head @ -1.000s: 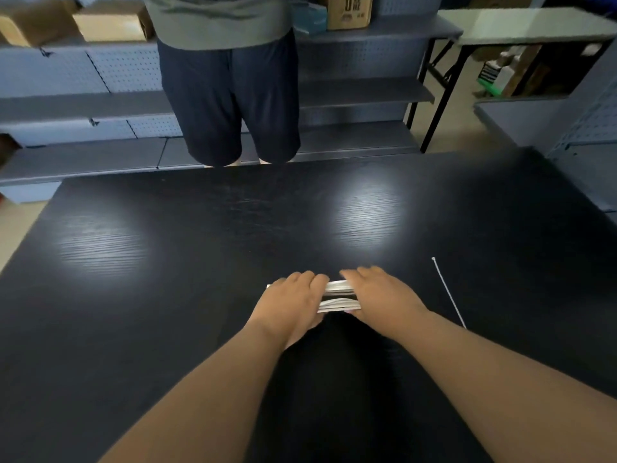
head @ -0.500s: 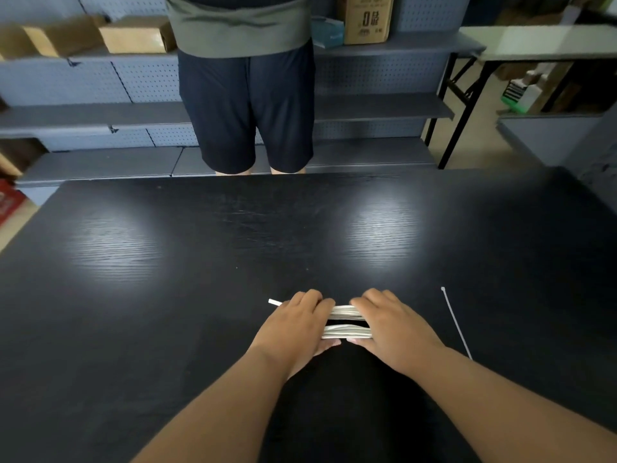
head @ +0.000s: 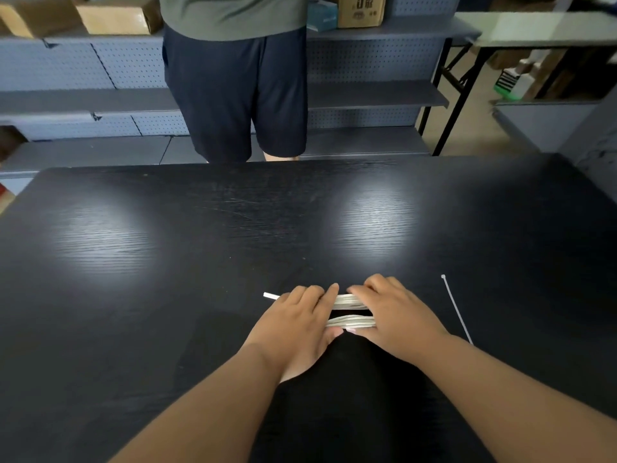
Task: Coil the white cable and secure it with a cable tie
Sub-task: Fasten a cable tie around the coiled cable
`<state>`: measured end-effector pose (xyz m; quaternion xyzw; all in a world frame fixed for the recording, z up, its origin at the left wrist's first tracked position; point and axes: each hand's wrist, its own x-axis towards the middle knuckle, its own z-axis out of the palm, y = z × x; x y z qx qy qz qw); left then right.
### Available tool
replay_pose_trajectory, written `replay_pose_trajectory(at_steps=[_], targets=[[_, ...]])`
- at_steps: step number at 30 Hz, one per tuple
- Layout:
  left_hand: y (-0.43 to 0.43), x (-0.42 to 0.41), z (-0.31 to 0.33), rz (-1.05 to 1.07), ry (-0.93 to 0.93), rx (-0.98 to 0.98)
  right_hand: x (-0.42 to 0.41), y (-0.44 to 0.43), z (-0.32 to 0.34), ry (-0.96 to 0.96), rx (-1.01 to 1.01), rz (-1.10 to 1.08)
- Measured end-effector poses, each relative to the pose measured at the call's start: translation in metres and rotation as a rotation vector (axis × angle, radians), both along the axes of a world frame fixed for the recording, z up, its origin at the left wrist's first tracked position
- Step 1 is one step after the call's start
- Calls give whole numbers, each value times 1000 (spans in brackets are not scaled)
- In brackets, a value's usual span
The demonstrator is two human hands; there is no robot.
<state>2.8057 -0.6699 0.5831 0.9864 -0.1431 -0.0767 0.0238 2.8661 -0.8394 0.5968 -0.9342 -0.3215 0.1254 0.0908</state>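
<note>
Cable (head: 350, 300) lying coiled flat on table (head: 200, 262), 6 o'clock side. Left hand (head: 293, 325) and right hand (head: 394, 319) gripping its ends, fingers (head: 312, 297) curling over, thumbs pressing near strands. Judging it light, springy, likely unwinding if released; pinching mid-bundle looking safest. Tie (head: 455, 309) lying at 3 o'clock of right hand.

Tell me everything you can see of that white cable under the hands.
The white cable looks like thin plastic, folded into a flat coil of several strands on the black table. Two bundles show with a dark gap between. The left hand and right hand hold its ends, fingers over the top. One loose end pokes out leftward. Not yet tied.
</note>
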Motion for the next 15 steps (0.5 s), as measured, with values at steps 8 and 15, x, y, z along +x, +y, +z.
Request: replay_pose_trajectory(at_steps=[8, 15], targets=[[-7, 0, -1, 5, -18, 67, -9, -7, 7, 139, -17, -164], [-11, 3, 0, -3, -28, 152, -34, -38, 2, -26, 193, -542]])
